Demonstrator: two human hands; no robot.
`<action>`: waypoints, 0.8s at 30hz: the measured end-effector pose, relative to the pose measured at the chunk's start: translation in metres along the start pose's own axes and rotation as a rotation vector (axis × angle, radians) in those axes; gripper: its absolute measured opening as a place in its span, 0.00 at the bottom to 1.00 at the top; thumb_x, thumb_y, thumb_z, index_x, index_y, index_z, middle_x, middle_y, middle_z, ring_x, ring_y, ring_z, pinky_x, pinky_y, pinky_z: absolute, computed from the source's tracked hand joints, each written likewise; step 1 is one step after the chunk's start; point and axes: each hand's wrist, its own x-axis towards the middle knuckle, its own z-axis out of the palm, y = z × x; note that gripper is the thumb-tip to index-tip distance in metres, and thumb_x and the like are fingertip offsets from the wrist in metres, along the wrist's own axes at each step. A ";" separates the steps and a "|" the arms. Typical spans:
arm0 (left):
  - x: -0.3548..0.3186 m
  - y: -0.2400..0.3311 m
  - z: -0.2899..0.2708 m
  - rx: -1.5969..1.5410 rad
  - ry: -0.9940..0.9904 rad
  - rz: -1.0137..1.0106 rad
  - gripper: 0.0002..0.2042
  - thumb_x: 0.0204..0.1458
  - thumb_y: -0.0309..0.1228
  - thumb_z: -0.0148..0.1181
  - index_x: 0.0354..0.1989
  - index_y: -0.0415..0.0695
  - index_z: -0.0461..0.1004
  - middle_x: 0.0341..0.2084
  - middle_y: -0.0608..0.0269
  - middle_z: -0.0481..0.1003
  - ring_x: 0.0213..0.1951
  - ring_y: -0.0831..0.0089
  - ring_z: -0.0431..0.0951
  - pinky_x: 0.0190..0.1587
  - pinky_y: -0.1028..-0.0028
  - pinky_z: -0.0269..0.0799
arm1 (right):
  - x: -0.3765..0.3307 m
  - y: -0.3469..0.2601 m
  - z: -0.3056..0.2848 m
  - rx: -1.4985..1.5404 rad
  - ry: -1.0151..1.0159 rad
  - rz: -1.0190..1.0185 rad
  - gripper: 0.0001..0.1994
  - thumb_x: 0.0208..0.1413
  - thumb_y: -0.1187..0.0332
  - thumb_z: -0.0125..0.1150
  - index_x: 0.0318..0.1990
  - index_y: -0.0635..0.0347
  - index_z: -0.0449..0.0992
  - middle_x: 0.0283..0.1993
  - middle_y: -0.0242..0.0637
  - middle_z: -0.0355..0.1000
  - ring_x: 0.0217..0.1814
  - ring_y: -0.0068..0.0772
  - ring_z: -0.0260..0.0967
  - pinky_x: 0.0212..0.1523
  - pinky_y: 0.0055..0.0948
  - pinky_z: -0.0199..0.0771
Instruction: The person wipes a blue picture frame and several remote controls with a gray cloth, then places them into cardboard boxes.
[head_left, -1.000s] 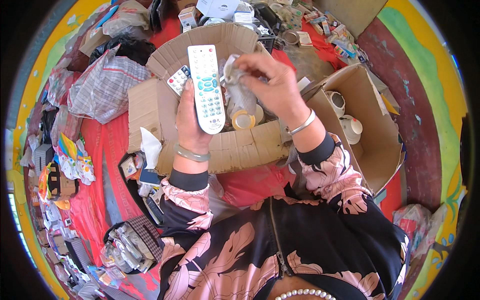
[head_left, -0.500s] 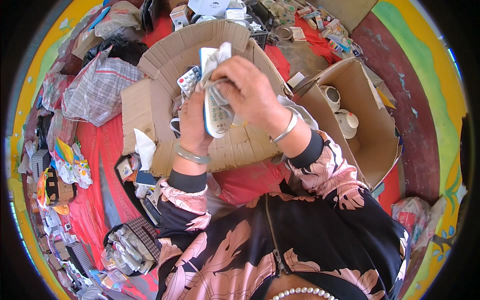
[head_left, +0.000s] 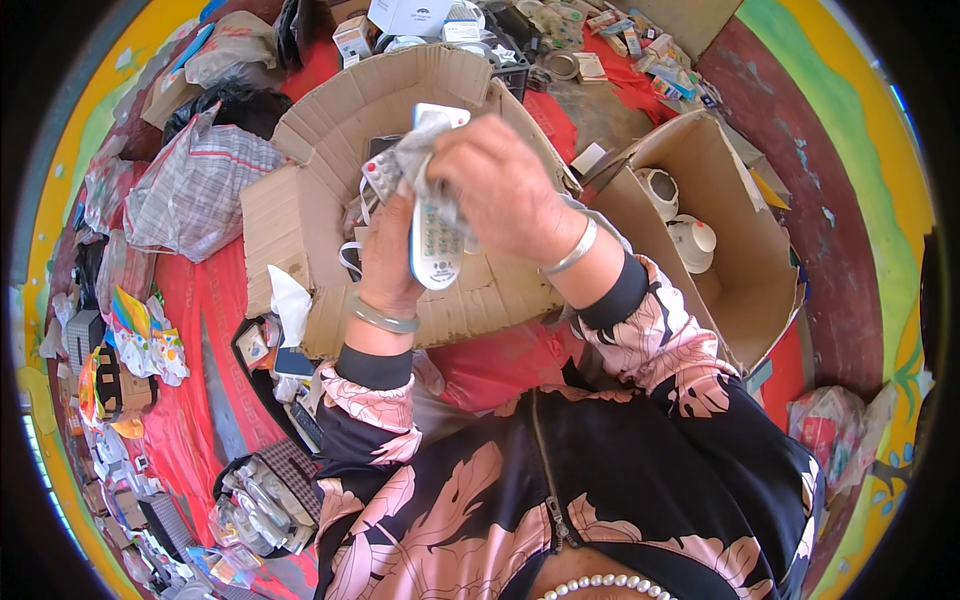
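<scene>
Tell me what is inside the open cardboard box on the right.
Two white round objects lie inside the cardboard box, near its far end. The near part of its floor is hidden by its wall.

Both hands hold a remote (head_left: 436, 240) above the flattened carton (head_left: 330, 140), open box (head_left: 740, 250) right.

Red cloth (head_left: 200, 400) over the floor, bearing all of my stock. Landmark: the flattened cardboard box (head_left: 330, 130) lying open on it in front of me.
- Right of that box: an open carton (head_left: 740, 240) on its side, white ceramic pieces inside.
- Left of it: a checked bag (head_left: 200, 190), bulging.
- Beyond it: small packets (head_left: 640, 40) and a white box (head_left: 410, 15).
- Nearer me and left: a crumpled white paper (head_left: 290, 300), bright wrapped goods (head_left: 140, 340), clear packets (head_left: 250, 500).
</scene>
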 end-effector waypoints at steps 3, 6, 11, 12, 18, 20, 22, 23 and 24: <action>0.000 0.000 0.008 0.074 -0.010 -0.030 0.18 0.57 0.44 0.48 0.48 0.43 0.69 0.36 0.66 0.74 0.35 0.78 0.74 0.37 0.78 0.70 | -0.002 0.015 -0.003 0.029 0.104 0.114 0.09 0.39 0.82 0.56 0.30 0.60 0.71 0.32 0.40 0.68 0.35 0.45 0.65 0.36 0.34 0.68; 0.000 0.001 0.002 0.102 -0.008 -0.082 0.18 0.57 0.44 0.49 0.45 0.41 0.69 0.32 0.63 0.75 0.31 0.76 0.75 0.34 0.78 0.71 | -0.001 0.020 -0.004 -0.022 0.176 0.129 0.09 0.41 0.83 0.55 0.31 0.60 0.71 0.32 0.41 0.68 0.34 0.47 0.65 0.35 0.35 0.68; 0.000 0.000 0.004 0.067 -0.069 -0.070 0.22 0.58 0.47 0.44 0.48 0.39 0.67 0.32 0.55 0.75 0.31 0.70 0.77 0.34 0.74 0.74 | -0.001 0.035 -0.016 -0.147 0.309 0.357 0.10 0.46 0.84 0.55 0.36 0.62 0.73 0.32 0.35 0.68 0.32 0.26 0.68 0.34 0.21 0.68; 0.001 0.001 0.003 0.024 -0.065 -0.072 0.22 0.58 0.47 0.43 0.48 0.39 0.67 0.32 0.55 0.75 0.31 0.70 0.77 0.34 0.74 0.74 | -0.003 0.040 -0.016 -0.030 0.361 0.436 0.10 0.47 0.84 0.55 0.37 0.61 0.73 0.33 0.34 0.68 0.33 0.24 0.67 0.34 0.19 0.67; 0.009 -0.001 -0.010 -0.059 -0.013 -0.044 0.21 0.59 0.46 0.42 0.51 0.41 0.65 0.38 0.56 0.74 0.38 0.68 0.76 0.39 0.70 0.74 | 0.001 0.015 -0.001 0.054 0.091 0.295 0.11 0.43 0.78 0.60 0.38 0.60 0.75 0.40 0.39 0.70 0.41 0.37 0.70 0.41 0.29 0.71; 0.010 -0.002 -0.009 -0.087 0.026 -0.014 0.21 0.60 0.44 0.42 0.54 0.43 0.63 0.45 0.59 0.72 0.44 0.69 0.74 0.46 0.69 0.72 | -0.002 0.002 0.015 0.107 0.153 0.339 0.09 0.43 0.78 0.57 0.35 0.60 0.74 0.37 0.42 0.69 0.41 0.48 0.67 0.42 0.37 0.69; 0.009 0.000 -0.012 -0.034 0.033 0.006 0.21 0.60 0.44 0.41 0.55 0.43 0.62 0.46 0.59 0.71 0.46 0.69 0.73 0.48 0.70 0.71 | -0.005 -0.005 0.021 0.161 0.117 0.379 0.09 0.42 0.81 0.58 0.34 0.60 0.74 0.36 0.41 0.69 0.40 0.47 0.67 0.41 0.36 0.69; 0.008 0.001 -0.014 -0.008 0.035 0.017 0.22 0.60 0.45 0.41 0.56 0.43 0.62 0.47 0.58 0.70 0.47 0.69 0.73 0.49 0.70 0.70 | -0.005 -0.008 0.022 0.172 0.070 0.377 0.10 0.41 0.82 0.58 0.33 0.60 0.74 0.37 0.41 0.69 0.40 0.46 0.67 0.40 0.34 0.70; 0.008 0.001 -0.014 -0.019 0.060 0.022 0.21 0.60 0.44 0.41 0.55 0.43 0.62 0.47 0.59 0.70 0.46 0.70 0.73 0.48 0.70 0.70 | -0.005 -0.011 0.023 0.184 0.024 0.374 0.11 0.40 0.83 0.58 0.33 0.60 0.74 0.37 0.40 0.69 0.39 0.44 0.68 0.39 0.32 0.70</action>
